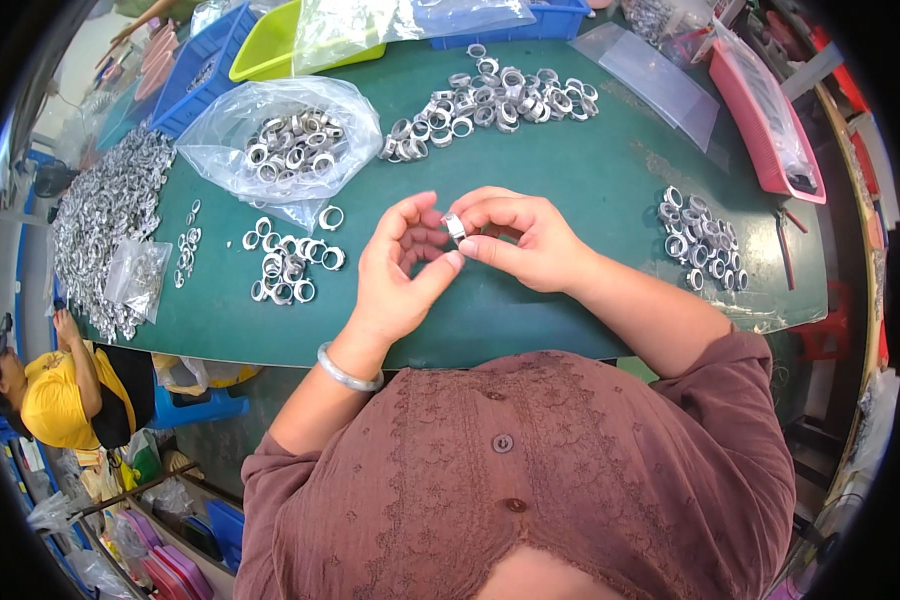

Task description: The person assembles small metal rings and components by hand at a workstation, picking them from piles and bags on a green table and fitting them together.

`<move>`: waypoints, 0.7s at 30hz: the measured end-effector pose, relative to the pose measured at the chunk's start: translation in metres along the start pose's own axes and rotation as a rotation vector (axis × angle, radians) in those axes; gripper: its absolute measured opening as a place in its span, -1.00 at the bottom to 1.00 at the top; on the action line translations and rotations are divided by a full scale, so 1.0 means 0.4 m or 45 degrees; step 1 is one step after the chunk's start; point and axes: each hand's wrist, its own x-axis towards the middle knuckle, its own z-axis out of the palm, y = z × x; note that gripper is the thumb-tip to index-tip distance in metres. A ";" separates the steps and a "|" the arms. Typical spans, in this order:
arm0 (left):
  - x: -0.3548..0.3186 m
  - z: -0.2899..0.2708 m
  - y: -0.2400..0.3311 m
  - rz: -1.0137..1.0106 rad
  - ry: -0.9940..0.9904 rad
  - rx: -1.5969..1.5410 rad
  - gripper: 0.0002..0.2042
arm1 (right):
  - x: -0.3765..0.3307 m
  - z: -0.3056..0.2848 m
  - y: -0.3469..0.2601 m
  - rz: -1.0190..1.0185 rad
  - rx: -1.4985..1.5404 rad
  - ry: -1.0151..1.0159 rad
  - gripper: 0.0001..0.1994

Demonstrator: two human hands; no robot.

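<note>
A small silver metal ring point(454, 226) is pinched between the fingertips of both hands above the green table point(570, 180). My left hand point(400, 270) meets it from the left, thumb under it, with a silver bangle on the wrist. My right hand point(525, 240) curls over it from the right. A loose cluster of the same rings point(288, 262) lies just left of my left hand. Another small group of rings point(702, 240) sits to the right of my right forearm.
A clear bag holding rings point(292, 145) lies at the back left, and a long heap of rings point(495, 98) at the back centre. A big pile of metal parts point(105, 215) covers the left edge. Blue, yellow and pink trays line the far side. A person in yellow sits lower left.
</note>
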 end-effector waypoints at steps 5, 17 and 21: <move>0.001 -0.028 0.020 -0.373 -0.111 -0.213 -0.68 | 0.001 -0.001 -0.007 -0.112 -0.183 -0.005 -0.90; -0.001 -0.008 0.013 -0.453 -0.222 -0.774 -0.76 | 0.001 0.008 -0.008 -0.244 -0.323 0.082 -0.82; -0.001 -0.012 -0.003 -0.464 -0.224 -0.875 -0.78 | -0.004 0.013 -0.015 -0.189 -0.299 0.145 -0.64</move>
